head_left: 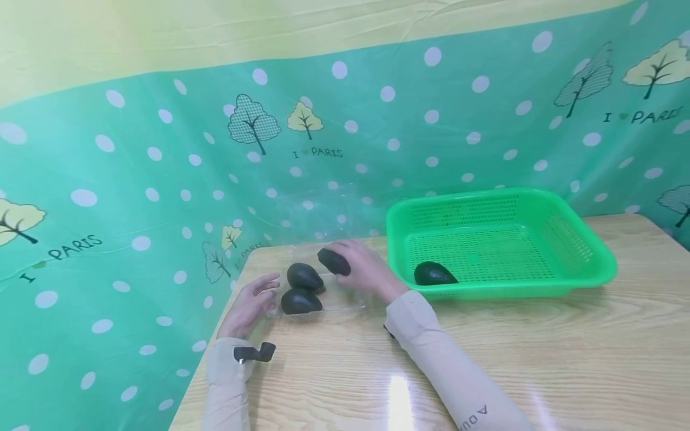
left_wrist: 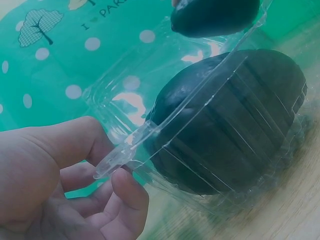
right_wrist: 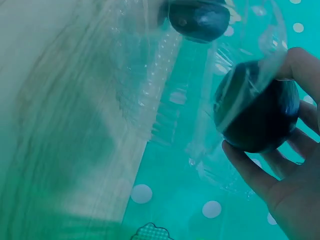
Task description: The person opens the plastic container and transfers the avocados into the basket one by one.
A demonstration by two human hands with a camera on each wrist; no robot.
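My right hand (head_left: 365, 268) grips a dark avocado (head_left: 333, 262) above the right part of a clear plastic clamshell box (left_wrist: 117, 156). Its fingers and thumb curve round the avocado in the right wrist view. Inside the box lie two more dark avocados, one farther back (head_left: 303, 276) and one nearer (head_left: 299, 301). At the box's left side, my left hand (head_left: 249, 305) pinches the rim tab between thumb and finger, as the left wrist view shows. The clear lid stands raised at the back, faint against the cloth.
A green plastic basket (head_left: 584, 272) stands to the right on the wooden table (head_left: 539, 353), with one avocado (head_left: 433, 273) at its near left corner. Behind the table hangs a green dotted cloth (head_left: 334, 120). The table's left edge runs close by my left forearm.
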